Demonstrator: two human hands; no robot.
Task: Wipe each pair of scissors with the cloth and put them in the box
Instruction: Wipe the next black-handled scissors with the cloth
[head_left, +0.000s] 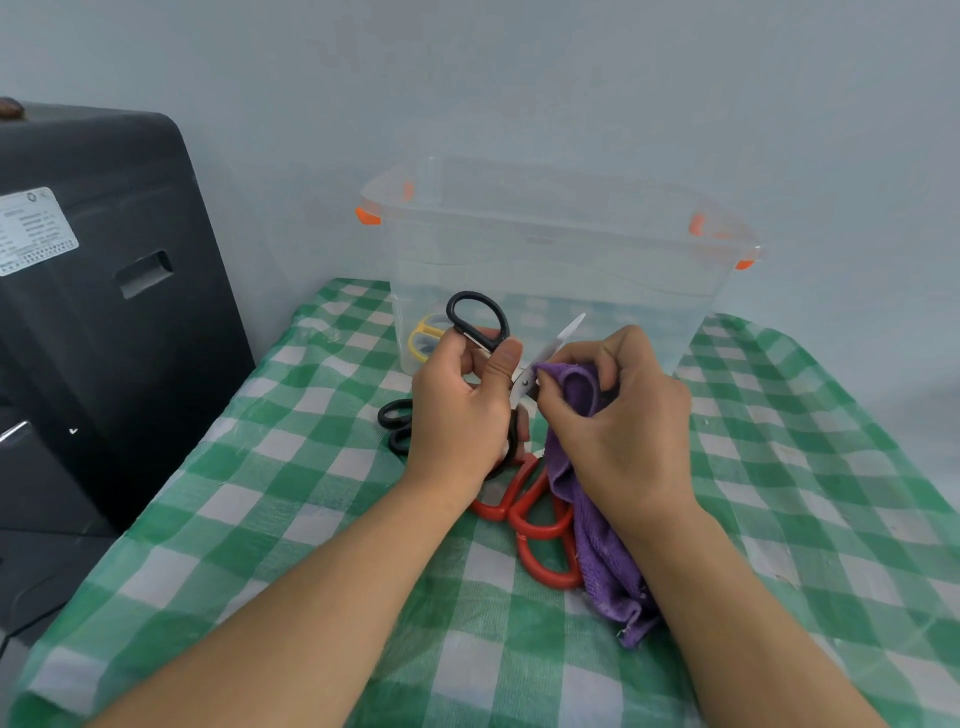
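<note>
Green checked bench (311, 519) against a pale wall; left hand (457, 410) grips black scissors (480, 322), right hand (618, 415) pinches a purple cloth (597, 530) on the blade.

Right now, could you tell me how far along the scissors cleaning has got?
Done: one yellow-handled pair already lies inside the clear box. In hand: the left hand holds the black-handled scissors open while the right hand rubs a blade with the purple cloth. Left: another black pair and the red-handled scissors, at least two pairs, wait on the checked tablecloth.
</note>
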